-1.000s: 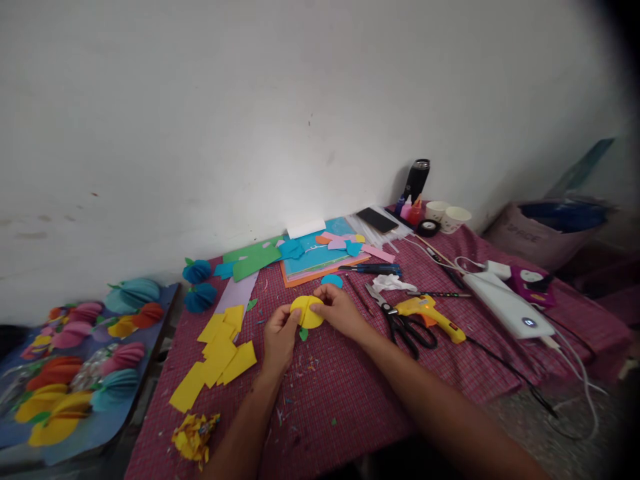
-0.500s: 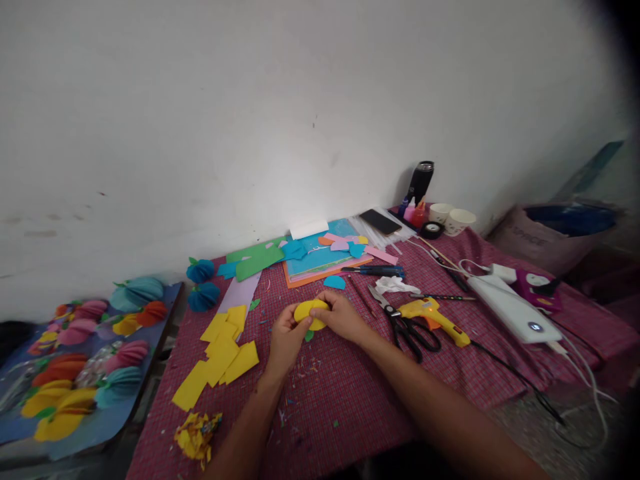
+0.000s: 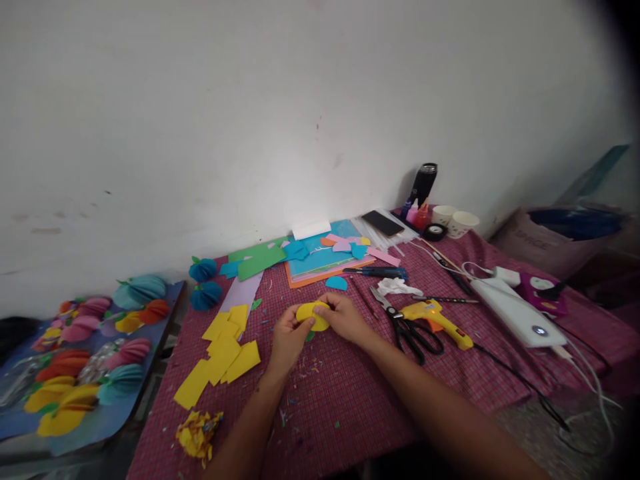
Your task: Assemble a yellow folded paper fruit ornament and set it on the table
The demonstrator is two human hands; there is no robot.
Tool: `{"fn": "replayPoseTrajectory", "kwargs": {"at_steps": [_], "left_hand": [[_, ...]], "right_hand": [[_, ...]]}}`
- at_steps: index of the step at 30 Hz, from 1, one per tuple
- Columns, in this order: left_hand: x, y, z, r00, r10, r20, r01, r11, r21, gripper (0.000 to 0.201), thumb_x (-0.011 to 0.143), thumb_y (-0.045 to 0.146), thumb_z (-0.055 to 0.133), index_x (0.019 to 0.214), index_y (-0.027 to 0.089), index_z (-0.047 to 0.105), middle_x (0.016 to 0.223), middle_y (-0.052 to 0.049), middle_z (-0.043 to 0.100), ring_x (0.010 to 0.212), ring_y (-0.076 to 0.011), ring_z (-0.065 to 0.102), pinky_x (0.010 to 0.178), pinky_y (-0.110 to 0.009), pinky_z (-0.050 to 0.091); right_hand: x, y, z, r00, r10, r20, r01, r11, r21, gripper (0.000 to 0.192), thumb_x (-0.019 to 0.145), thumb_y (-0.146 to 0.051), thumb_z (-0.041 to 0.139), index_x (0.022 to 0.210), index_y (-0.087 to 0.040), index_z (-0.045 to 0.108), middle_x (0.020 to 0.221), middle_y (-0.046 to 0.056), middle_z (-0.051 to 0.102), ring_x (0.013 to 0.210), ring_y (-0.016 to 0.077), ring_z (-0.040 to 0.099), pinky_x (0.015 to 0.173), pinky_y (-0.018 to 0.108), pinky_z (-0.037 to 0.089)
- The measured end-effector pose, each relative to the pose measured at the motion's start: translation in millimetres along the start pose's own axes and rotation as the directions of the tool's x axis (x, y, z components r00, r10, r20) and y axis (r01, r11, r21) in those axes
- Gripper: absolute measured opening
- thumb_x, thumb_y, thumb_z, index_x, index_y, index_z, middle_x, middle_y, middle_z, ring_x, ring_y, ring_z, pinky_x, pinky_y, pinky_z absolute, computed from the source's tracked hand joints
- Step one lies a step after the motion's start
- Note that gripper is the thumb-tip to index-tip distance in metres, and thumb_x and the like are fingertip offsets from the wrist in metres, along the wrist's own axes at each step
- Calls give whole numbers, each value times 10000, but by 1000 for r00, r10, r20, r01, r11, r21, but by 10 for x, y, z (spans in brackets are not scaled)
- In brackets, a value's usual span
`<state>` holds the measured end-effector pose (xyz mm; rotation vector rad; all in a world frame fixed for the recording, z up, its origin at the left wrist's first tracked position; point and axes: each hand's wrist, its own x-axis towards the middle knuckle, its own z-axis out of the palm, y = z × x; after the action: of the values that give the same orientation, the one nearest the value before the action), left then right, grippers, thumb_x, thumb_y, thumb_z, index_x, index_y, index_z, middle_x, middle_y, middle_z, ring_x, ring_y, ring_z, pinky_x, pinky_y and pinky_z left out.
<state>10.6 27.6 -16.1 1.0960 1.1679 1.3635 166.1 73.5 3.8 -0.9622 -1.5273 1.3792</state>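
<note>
My left hand [image 3: 286, 337] and my right hand [image 3: 343, 315] both pinch a small yellow paper disc [image 3: 312, 315], bent over between the fingers, just above a red checked tablecloth [image 3: 350, 393]. Yellow paper squares [image 3: 223, 353] lie in a loose row to the left of my left hand. A small blue paper half-circle [image 3: 337, 283] sits just beyond the disc. A tiny green scrap [image 3: 310, 336] lies under my hands.
Black scissors [image 3: 407, 328] and a yellow glue gun [image 3: 435, 314] lie right of my hands. Coloured paper sheets [image 3: 320, 257], a white power bank [image 3: 515, 311], cups [image 3: 455, 221], a dark bottle [image 3: 425, 183] stand farther back. Crumpled yellow scraps [image 3: 197, 433] lie at the front left. Folded paper shapes [image 3: 85, 360] fill a blue board left.
The yellow disc, flat and round a second ago, is now folded over between my fingers. Both hands stay in place; the view shifted slightly.
</note>
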Motion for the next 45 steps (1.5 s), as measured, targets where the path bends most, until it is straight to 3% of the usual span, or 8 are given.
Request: {"fn": "replayPoseTrajectory", "kwargs": {"at_steps": [9,17,23,31,34,39,45], "left_hand": [[9,13,9,1000,-4,7,4,1000,11,361,759,312,754,1066,160,642,950,-43,723,800,-152,661,746,-254,513],[-7,24,1,1000,2,-10,-2,997,83,328,762,313,744,1041,158,670,880,-27,719,722,-137,637,662,-231,490],[-39,75,4,995,96,28,-100,973,207,276,786,298,721,1032,172,718,984,-64,731,883,-190,662,799,-283,502],[-35,54,-12,996,89,-26,-83,983,165,309,806,334,711,1070,173,702,981,-52,726,849,-176,647,771,-266,491],[-22,39,-19,996,60,-65,-54,994,92,310,792,355,732,1032,159,721,976,-56,733,859,-177,647,805,-275,488],[-2,64,9,991,-72,-112,42,968,-248,333,765,379,764,995,142,720,927,-58,738,802,-170,664,786,-296,504],[-13,182,40,982,-181,-56,133,868,-478,280,727,309,809,934,146,713,904,-45,743,773,-150,680,732,-256,519]], "right_hand": [[-1,-3,8,1000,16,16,-15,999,-33,129,694,-265,649,767,-188,576,714,-34,567,626,120,497,567,224,400],[11,-9,-16,999,-48,-3,48,999,-23,244,839,-402,540,760,-180,604,699,-5,568,619,129,494,553,230,392],[35,-7,-28,998,-57,-36,57,998,-16,285,850,-436,546,753,-177,614,687,-8,543,620,125,467,562,228,378],[33,3,-24,997,-72,-18,72,997,12,311,881,-439,510,860,-165,655,765,12,609,665,137,527,606,241,425],[0,-40,-30,989,-144,19,144,990,12,323,890,-454,536,940,-170,684,873,36,669,780,162,589,713,270,475],[-50,-145,-65,985,-165,43,158,979,126,361,914,-497,542,1036,-197,702,1018,56,702,952,202,627,844,326,497],[-66,-169,-105,975,-179,135,152,971,186,321,859,-449,651,1031,-182,701,979,47,697,893,189,628,812,314,499]]}}
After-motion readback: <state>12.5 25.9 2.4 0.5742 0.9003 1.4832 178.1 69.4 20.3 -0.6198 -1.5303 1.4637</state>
